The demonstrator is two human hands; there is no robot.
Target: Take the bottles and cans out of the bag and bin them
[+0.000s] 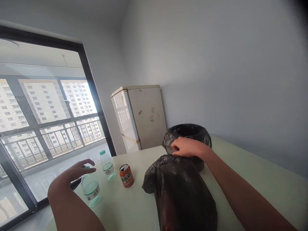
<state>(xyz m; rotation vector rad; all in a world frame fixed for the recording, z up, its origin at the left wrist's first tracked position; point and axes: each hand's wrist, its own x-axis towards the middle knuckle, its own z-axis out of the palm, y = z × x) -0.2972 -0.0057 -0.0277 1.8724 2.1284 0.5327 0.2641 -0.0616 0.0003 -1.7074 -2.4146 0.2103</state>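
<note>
At 8 o'clock in the view, the left hand (78, 171) curved its parted thumb and fingers about the green cap of a clear plastic bottle (88, 184); whether it gripped could not be told. A second capped bottle (107, 165) stood at 2 o'clock from that one, with an orange drink can (126, 176) just beside it at 4. The right hand (187, 148), at 4 o'clock, clutched the top edge of a black plastic bag (185, 189) at 5 on the table (252, 173), before a bag-lined bin (206, 136).
</note>
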